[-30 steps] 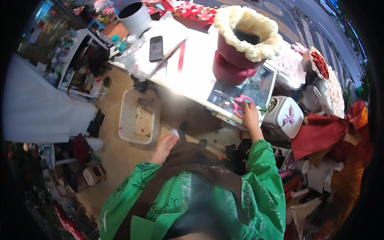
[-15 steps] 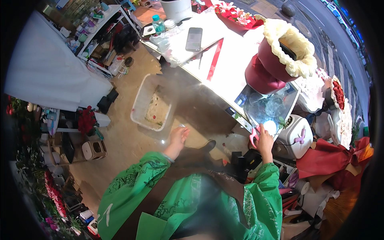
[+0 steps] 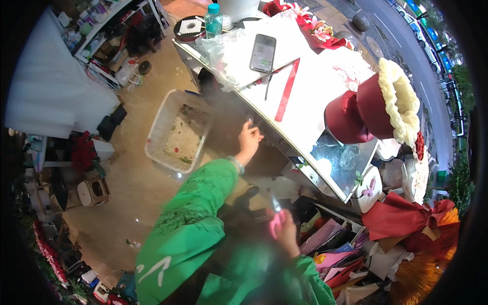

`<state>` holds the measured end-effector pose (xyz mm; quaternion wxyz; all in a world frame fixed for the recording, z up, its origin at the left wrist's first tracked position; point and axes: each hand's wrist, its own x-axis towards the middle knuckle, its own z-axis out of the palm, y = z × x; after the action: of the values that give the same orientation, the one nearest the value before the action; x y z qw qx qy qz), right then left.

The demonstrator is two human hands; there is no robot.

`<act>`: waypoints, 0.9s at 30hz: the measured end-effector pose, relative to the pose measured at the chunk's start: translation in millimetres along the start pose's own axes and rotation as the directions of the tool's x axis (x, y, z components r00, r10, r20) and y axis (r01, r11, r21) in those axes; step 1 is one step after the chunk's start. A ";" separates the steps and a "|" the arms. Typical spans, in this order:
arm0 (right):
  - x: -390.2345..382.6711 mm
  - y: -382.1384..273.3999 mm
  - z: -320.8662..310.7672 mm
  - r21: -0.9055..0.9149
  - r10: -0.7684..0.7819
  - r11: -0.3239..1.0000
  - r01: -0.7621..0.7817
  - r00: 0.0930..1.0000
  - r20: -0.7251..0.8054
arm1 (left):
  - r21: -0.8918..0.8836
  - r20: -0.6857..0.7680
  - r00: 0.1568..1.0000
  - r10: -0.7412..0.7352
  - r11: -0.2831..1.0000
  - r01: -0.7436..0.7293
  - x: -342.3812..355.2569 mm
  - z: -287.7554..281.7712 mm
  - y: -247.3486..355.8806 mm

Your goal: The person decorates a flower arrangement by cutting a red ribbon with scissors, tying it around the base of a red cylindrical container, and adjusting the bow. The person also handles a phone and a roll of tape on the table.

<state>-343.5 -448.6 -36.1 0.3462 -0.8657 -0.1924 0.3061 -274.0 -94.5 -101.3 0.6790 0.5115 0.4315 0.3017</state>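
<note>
My right hand (image 3: 288,234) grips pink-handled scissors (image 3: 277,221) low beside my body, blades pointing up, both blurred. My left hand (image 3: 250,140) reaches toward the front edge of the white table (image 3: 310,76), fingers curled around or near a small pale item too small to make out. On the tabletop lie a phone (image 3: 263,53), a red ribbon (image 3: 286,91) and crumpled clear plastic (image 3: 223,61). At its right end stands a burgundy container (image 3: 372,104) with a cream ruffled rim, beside a second burgundy piece (image 3: 340,117).
A translucent bin (image 3: 155,129) sits on the floor at left of the table. Colored wrapping sheets (image 3: 330,236), red fabric (image 3: 386,218) and a white appliance (image 3: 367,201) crowd the right. A stool (image 3: 93,191) and white-draped shelving stand at left. A road lies beyond the table.
The pink scissors in my right hand have left the table's front corner and come down toward my body. My left hand has moved forward and right toward the table edge. The view has shifted.
</note>
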 end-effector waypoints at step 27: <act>141.0 -97.0 43.2 0.271 0.015 0.958 -0.096 0.958 0.287 | 0.255 0.100 0.988 0.115 0.957 -0.137 53.4 -116.7 0.8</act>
<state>-279.7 -284.3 -47.3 0.4262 -0.7600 -0.1694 0.4604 -354.6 1.9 -127.5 0.6026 0.6352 0.4050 0.2634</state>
